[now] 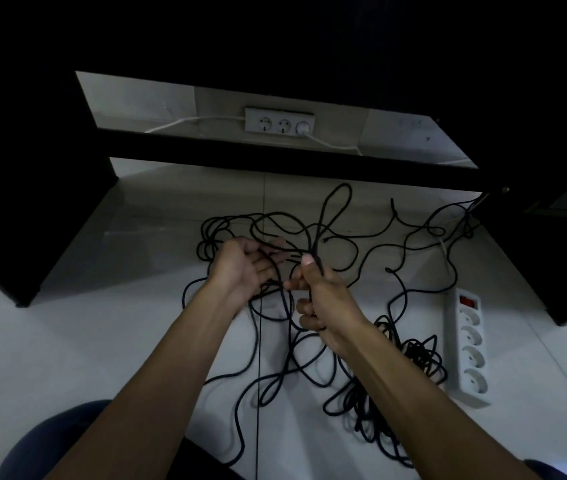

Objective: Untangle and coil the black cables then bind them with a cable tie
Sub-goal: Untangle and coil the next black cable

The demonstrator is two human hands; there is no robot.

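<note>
Black cables [313, 233]: one strand cut off at bottom edge; far end lost in shadow upper right. Right hand [323, 299]: fingers [304, 308] partly hidden behind cable. Cable tie: indiscernible. Both forearms cropped by frame.

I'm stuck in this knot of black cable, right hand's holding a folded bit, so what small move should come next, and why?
Probably draw the tall loop back out of the tangle. The right hand pinches the black cable just under that loop, while the left hand lies open with strands over its fingers, free to lift crossing strands. Most cable lies loose on the floor, so nothing is coiled yet.
</note>
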